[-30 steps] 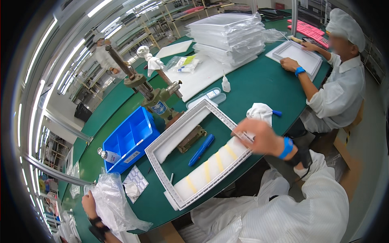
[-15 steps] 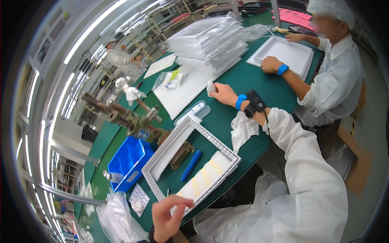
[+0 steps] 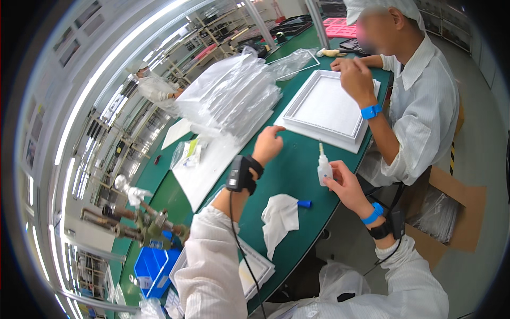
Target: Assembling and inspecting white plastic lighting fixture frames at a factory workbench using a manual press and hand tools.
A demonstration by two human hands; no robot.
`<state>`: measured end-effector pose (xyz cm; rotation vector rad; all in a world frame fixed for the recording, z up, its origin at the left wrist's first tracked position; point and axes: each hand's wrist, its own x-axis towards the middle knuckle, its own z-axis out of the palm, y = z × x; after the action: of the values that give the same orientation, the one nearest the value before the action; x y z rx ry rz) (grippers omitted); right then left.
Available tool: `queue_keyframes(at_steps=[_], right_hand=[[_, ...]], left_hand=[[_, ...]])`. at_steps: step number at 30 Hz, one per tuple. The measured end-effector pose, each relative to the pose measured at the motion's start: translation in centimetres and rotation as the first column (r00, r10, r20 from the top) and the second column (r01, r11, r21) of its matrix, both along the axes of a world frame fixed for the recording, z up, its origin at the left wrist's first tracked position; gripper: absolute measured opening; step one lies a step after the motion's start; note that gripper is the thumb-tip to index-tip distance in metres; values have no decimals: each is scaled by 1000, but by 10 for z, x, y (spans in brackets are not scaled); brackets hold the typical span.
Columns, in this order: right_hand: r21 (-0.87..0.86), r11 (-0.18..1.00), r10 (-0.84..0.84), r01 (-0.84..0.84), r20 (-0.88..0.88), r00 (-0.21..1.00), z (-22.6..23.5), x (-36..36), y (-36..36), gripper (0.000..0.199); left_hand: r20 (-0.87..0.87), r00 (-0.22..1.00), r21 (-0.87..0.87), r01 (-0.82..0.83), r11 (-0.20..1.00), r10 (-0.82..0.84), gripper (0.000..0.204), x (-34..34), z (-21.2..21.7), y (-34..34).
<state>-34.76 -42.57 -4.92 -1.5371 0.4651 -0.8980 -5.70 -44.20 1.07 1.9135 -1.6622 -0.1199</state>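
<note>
On the green table (image 3: 297, 175) in front of me, my right hand (image 3: 345, 186) is clamped round a small white dropper bottle (image 3: 324, 169), holding it upright with its thin nozzle pointing up. The bottle sits at the left edge of that hand, pinched between thumb and fingers, just above the table top near its front rim. A small blue cap (image 3: 304, 203) lies on the table just beside and below the bottle, not touching my hand. Next to the cap, further to my left, a crumpled white cloth (image 3: 280, 219) rests on the green surface.

My left hand (image 3: 267, 146) reaches further out over the table, fingers curled loosely together with nothing in them that I can see; it hovers at the edge of a flat white sheet (image 3: 212, 165) and close to a stack of clear plastic bags (image 3: 234, 95). That hand is well apart from the bottle.

Beyond the bottle, a white framed panel (image 3: 326, 109) lies flat on the table, and another person's hand (image 3: 356, 80) is raised over its far right edge. A second white frame (image 3: 257, 266) shows partly under my left sleeve, near the table's front edge.
</note>
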Motion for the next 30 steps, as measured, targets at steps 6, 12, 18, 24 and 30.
queue_keyframes(at_steps=[6,12,18,24,30], right_hand=[[279,959,-92,43,165,982,6,-16,-30,31],[282,952,-153,121,95,984,24,-10,-67,34],[380,918,-115,110,-10,993,73,22,-110,38],[463,871,-108,162,-141,984,79,24,-138,40],[506,848,-68,158,-191,979,76,6,-171,40]], left_hand=[[342,888,-186,384,905,-307,39,-81,-32,-64],[171,846,-52,520,853,-505,21,-68,-27,-58],[-53,952,-336,267,903,-301,25,-65,-8,-48],[-103,983,-108,-166,980,155,34,-3,-22,-92],[-246,949,-37,-211,977,196,23,5,-24,-99]])
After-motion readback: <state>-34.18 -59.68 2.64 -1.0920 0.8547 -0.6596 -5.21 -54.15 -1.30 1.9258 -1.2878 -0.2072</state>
